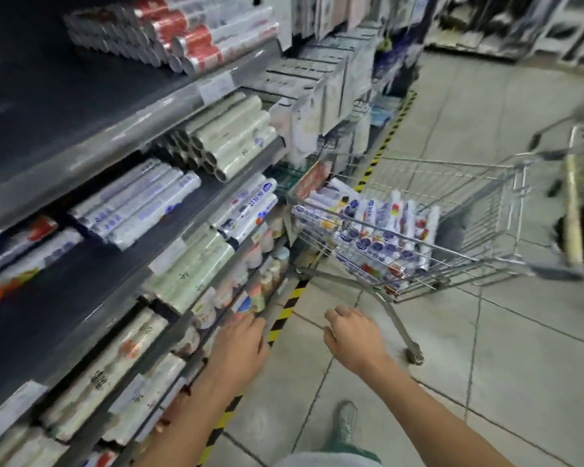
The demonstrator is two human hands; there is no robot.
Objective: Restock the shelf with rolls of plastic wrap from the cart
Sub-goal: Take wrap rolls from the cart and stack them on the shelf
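Plastic wrap rolls (378, 230) in cart (479, 203), labels blurred unreadable, well beyond left hand (241, 338), right hand (351, 335), fingers relaxed, empty.

**A:** How is the scene lit?

**B:** Evenly and fairly brightly, with cool indoor light. The floor tiles (520, 365) look pale. The shelves (115, 143) are dark grey, with soft glare on their front edges and on the wrapped rolls (231, 136).

**A:** Is it sharp?

**B:** No. Motion blur smears everything, worst at the cart handle (572, 203) and the far aisle (520, 25). The wide lens bends lines near the edges.
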